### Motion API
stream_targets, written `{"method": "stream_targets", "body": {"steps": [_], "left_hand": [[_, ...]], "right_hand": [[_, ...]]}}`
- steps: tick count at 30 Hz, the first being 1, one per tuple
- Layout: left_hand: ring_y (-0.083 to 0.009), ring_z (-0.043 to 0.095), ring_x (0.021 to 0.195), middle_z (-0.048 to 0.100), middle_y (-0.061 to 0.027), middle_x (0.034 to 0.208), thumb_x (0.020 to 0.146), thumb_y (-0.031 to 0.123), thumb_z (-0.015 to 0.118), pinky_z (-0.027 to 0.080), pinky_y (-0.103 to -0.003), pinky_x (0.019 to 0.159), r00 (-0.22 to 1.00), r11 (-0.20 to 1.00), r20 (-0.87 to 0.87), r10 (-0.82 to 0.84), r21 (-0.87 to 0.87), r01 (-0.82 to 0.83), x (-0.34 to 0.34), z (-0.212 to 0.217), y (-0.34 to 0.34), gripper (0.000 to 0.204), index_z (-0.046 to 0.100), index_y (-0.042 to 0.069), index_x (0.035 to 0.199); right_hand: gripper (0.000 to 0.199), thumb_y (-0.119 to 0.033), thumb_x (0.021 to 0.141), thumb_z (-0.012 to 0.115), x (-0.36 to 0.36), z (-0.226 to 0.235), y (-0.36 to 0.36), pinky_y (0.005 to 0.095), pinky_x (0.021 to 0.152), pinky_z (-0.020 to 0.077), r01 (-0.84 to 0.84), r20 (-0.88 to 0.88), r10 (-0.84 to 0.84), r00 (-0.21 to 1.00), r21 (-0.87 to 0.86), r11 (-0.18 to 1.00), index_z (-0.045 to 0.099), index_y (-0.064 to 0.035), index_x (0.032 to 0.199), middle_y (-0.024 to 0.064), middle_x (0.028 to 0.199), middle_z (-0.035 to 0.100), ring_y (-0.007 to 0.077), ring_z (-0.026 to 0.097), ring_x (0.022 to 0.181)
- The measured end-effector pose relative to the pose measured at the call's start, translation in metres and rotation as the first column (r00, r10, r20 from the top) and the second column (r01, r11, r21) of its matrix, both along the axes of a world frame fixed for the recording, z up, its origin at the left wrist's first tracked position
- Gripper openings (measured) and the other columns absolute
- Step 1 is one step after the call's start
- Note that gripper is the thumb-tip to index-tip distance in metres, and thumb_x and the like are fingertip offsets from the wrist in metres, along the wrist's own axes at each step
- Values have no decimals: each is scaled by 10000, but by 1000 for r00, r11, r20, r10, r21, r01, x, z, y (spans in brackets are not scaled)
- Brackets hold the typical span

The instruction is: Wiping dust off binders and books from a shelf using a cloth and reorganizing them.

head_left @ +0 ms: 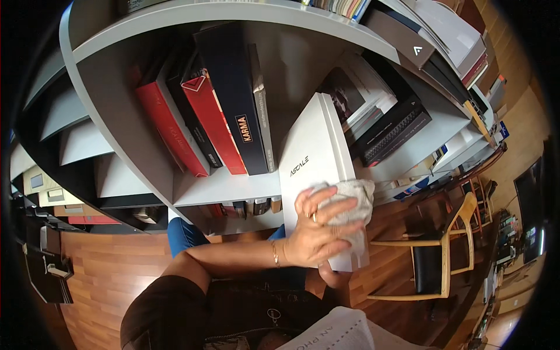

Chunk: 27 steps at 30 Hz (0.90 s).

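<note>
The white box point(312, 137), tilted before the shelf point(227, 189), looks stiff, fairly light and slippery, best held by its lower edges. The left hand point(312, 236) has fingers clamped on a cloth point(363, 204) against it; the right hand's point(337, 281) fingers, at its lower end, are mostly hidden, their grip unclear.

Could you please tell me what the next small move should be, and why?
I would probably slide the cloth a little up the white box with the left hand: the cloth lies against the box's lower part, the upper part is uncovered, and the right hand seems to steady the lower end.
</note>
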State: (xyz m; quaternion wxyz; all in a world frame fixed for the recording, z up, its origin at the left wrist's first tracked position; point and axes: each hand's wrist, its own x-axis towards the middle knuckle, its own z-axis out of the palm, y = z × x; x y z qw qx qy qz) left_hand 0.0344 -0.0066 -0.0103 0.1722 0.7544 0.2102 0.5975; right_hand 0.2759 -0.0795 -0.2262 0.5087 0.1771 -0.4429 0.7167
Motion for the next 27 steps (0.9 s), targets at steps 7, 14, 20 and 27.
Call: {"method": "stream_targets", "body": {"steps": [7,14,20,27], "left_hand": [[-321,494,1187,571,-157,1262,962,183,507,325,-422,1019,895,909,158,417,-96,-406,-4,3,139,353,604,81,1285],[-355,555,1134,571,-236,1229,919,88,538,376,-425,1007,969,891,159,191,-442,-103,9,-46,67,379,600,122,1291],[-329,352,1368,539,-114,1361,957,227,516,109,-494,1128,992,956,-52,117,-264,-126,18,-75,-19,390,562,170,1340],[-402,596,895,616,-257,1054,924,153,521,498,-382,795,881,774,21,473,-487,-404,-13,-99,134,417,533,84,1335]], "right_hand": [[430,-26,677,676,-102,181,2,338,811,455,870,617,-777,123,310,384,570,8,1093,82,1022,588,215,570,911],[772,33,690,591,-77,132,3,396,1034,377,906,545,-824,155,254,338,336,-3,1418,139,1342,454,265,480,1194],[835,62,686,561,-83,155,-2,475,1085,346,983,667,-727,163,-50,174,281,-48,1465,144,1403,417,293,431,1278],[819,57,687,552,-77,125,7,473,1078,353,958,528,-825,202,67,278,301,-61,1457,107,1350,448,279,464,1225]]}}
